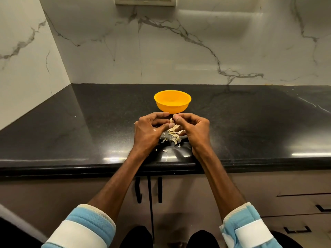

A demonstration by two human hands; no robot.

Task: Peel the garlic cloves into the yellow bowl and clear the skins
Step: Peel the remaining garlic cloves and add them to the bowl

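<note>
Both forearms reach forward; left hand (150,128) and right hand (194,127), fingers curled, pinch one garlic clove (171,120) above the skins (173,136).

A single view is given, taken by a wide-angle camera worn on the head. The worktop (89,122) is looked down on from just before its front edge, with the lens faced toward the back wall (179,51). The left hand (150,129) and right hand (195,127) are framed close, at centre, and the cabinet doors (53,194) under the front edge are taken in.
</note>
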